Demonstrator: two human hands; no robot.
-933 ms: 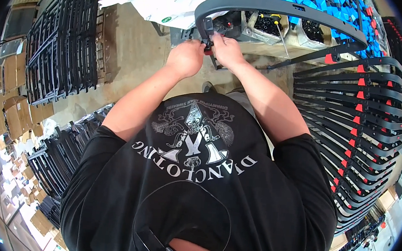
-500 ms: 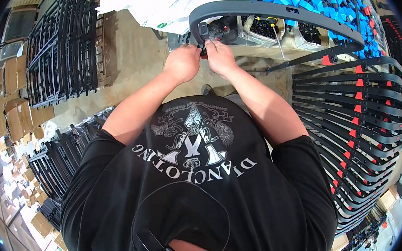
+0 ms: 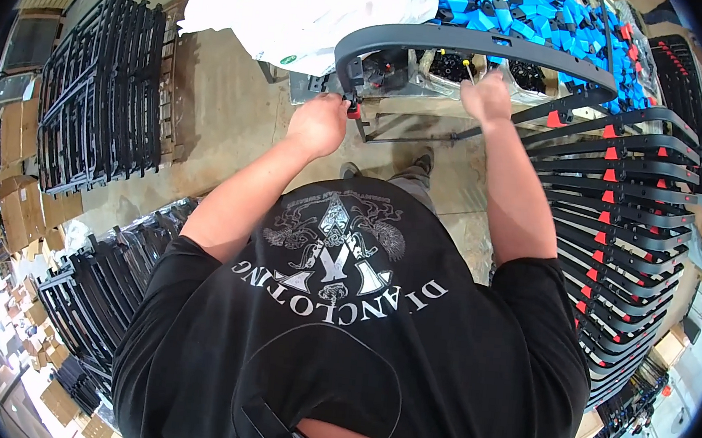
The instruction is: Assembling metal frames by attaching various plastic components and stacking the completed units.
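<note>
My left hand (image 3: 318,125) is closed round the lower near end of a black curved bar (image 3: 470,40), by a small red piece (image 3: 354,111). The bar arches over the front of the workbench and bends back at the right. Beyond its near side, my right hand (image 3: 489,99) is over the bins of small black parts. A screwdriver (image 3: 467,64) with a yellow handle lies there, partly behind the bar, and its shaft meets my right hand. My right fingertips are too unclear to show whether they grip it.
Blue and black plastic pieces (image 3: 531,21) are heaped at the back, beside a white bag (image 3: 303,12). Black curved bars with red pieces (image 3: 621,220) stack along my right. More black frames (image 3: 109,94) stand at left, with cardboard boxes (image 3: 23,204) behind them.
My right hand has left the bar's end beside my left hand and moved right to the bins and screwdriver. My left hand stays on the bar. The whole view has shifted slightly.
</note>
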